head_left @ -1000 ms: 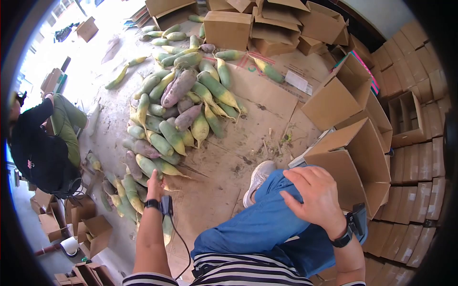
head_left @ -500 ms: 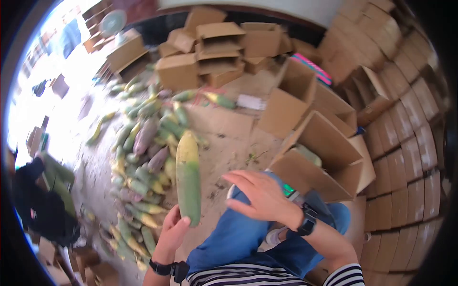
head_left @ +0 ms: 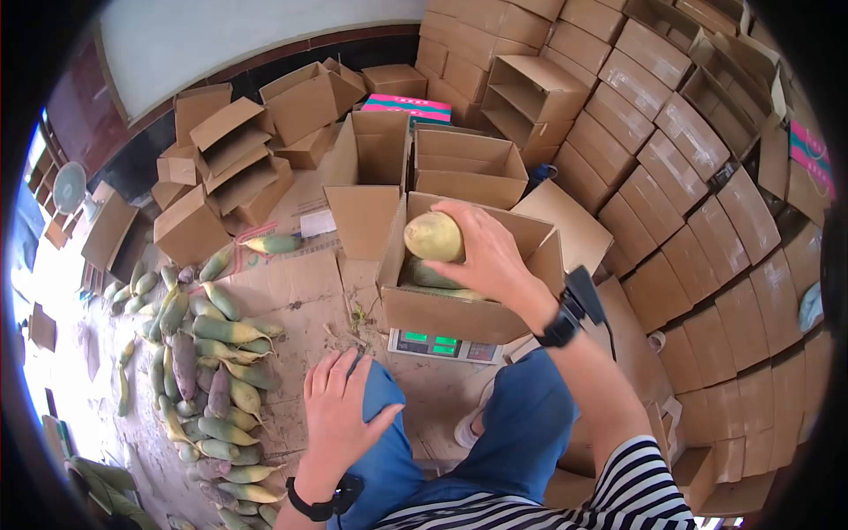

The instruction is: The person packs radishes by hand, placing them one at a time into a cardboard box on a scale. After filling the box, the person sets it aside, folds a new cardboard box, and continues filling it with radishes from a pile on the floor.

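My right hand [head_left: 491, 256] grips a green radish [head_left: 433, 238] by its side, with the pale, rounded end facing me. The radish is over the opening of a cardboard box [head_left: 459, 316]. Inside that box lies another green radish [head_left: 428, 275], partly covered by the held one and my hand. Under the box is a digital scale [head_left: 444, 345] with lit green digits. My left hand [head_left: 340, 411] rests on my left knee, fingers stretched and holding nothing.
On the floor at left lies a long heap of green radishes [head_left: 225, 330], a few purplish. Open cartons [head_left: 468, 168] stand behind the scale, and others [head_left: 234, 159] are piled at back left. Stacked boxes [head_left: 689, 212] wall off the right. A fan [head_left: 71, 187] stands far left.
The radish has passed from my left hand to my right and moved right, over the box. My left hand has let go and come down on my knee. The view has turned right.
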`<state>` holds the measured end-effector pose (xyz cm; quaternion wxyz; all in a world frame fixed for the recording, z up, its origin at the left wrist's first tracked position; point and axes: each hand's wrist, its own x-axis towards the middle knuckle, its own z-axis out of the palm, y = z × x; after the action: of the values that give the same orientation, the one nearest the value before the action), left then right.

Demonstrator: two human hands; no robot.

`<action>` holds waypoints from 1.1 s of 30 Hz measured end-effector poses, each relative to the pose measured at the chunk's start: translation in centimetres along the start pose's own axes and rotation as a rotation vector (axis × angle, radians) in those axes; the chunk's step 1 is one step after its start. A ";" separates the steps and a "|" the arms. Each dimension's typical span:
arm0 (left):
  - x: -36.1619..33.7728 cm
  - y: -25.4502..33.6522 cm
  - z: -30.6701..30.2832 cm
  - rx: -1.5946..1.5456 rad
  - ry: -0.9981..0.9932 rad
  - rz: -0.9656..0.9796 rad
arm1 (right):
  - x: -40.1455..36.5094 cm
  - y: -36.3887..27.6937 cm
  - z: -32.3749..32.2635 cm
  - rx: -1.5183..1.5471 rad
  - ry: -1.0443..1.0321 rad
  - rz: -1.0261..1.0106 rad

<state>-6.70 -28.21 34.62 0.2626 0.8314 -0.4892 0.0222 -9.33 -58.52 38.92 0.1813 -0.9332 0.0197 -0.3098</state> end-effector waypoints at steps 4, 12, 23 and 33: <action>0.4 0.1 0.2 0.052 0.020 0.015 | -4.5 10.6 4.4 -0.087 -0.352 0.298; 1.2 0.2 0.2 0.033 0.001 -0.007 | -8.8 15.2 7.4 -0.131 -0.985 0.459; 1.3 0.5 0.4 0.048 0.016 -0.015 | -6.8 14.1 6.6 -0.176 -0.572 0.395; -0.3 -0.5 1.4 -0.029 0.049 -0.038 | -1.8 -3.9 4.3 0.344 -0.172 0.096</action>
<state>-6.72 -28.42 33.17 0.2868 0.8358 -0.4671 0.0308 -8.59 -53.17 36.06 0.3535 -0.9095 -0.0045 -0.2185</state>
